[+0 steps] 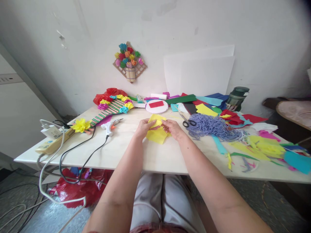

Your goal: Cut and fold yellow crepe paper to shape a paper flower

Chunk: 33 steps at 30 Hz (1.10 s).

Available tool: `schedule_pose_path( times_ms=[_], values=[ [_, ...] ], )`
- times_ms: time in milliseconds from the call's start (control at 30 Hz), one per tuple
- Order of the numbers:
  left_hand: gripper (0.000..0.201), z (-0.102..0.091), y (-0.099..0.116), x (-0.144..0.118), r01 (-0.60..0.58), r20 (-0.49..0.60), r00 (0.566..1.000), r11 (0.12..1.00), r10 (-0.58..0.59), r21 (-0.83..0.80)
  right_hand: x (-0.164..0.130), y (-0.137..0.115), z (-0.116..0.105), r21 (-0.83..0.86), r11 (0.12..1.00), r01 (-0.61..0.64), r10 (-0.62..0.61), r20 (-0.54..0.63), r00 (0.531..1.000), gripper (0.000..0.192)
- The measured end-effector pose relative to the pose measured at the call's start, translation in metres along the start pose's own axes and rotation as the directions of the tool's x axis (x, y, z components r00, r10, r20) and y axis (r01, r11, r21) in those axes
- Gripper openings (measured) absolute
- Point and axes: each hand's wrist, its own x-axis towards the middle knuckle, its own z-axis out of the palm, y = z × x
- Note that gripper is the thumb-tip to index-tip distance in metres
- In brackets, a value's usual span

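Note:
Between my two hands, above the middle of the table, is a piece of yellow crepe paper [156,120]. My left hand [145,127] pinches its left side, and my right hand [172,127] pinches its right side. Just below the fingers another yellow paper piece [157,136] shows; whether it joins the held one I cannot tell. Beyond the hands sits a white oval disc [150,110] with a red rectangle [156,104] on it. Black-handled scissors [189,123] lie to the right of my right hand, against a heap of lavender yarn [211,126].
A white glue gun [109,128] lies left of my hands, its black cord running to a power strip [52,142]. A woven piece with paper flowers [110,108] rests at the back left. Coloured paper scraps [262,147] cover the right side, near a dark jar [237,98].

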Motion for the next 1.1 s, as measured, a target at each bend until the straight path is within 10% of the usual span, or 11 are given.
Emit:
schedule_pose_path(
  times_ms=[1100],
  values=[
    [0.036, 0.0064, 0.0031, -0.0055, 0.08, 0.036, 0.996, 0.982, -0.087, 0.169, 0.002, 0.0006, -0.0052, -0.219, 0.973, 0.079, -0.084, -0.013, 0.996, 0.026]
  ],
)
